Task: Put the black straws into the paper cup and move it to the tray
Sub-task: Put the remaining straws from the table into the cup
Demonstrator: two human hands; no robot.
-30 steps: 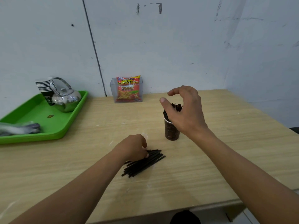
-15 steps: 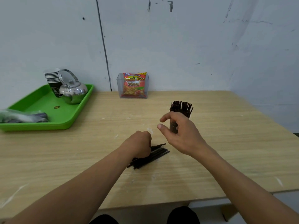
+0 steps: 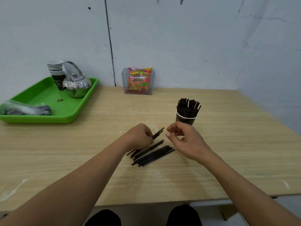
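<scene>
Head view. Wooden table (image 3: 228, 160) fills the lower frame, set into a corner of pale walls.

Green tray (image 3: 68, 119) – far left of the table, against the wall. On it: a steel kettle (image 3: 77, 84) at the back right corner, a stack of paper cups (image 3: 56, 70) just behind and left of the kettle, and a clear plastic bag (image 3: 24, 109) lying along the near left side (contents too blurred to tell).

Clear holder (image 3: 124, 82) stands at the back edge of the table, centre, with a red snack packet (image 3: 139, 80) upright inside it.

Paper cup (image 3: 185, 119) – dark with a white rim, upright on the table right of centre, well apart from the tray. A dense bundle of black straws (image 3: 188, 106) stands in it, the ends fanning above the rim.

Left hand (image 3: 140, 137): fingers curled round a few held straws (image 3: 158, 132), whose ends stick out up and right from the fist.

Right hand (image 3: 185, 141): just in front of the cup and covering its base, fingers loosely curled, thumb and forefinger apart, nothing in them. Its fingertips are near the ends of the held straws but not touching.

Loose straws (image 3: 153, 154) – a small pile lying flat on the table below and between the two hands, all aligned on the same diagonal, lower left to upper right.
</scene>
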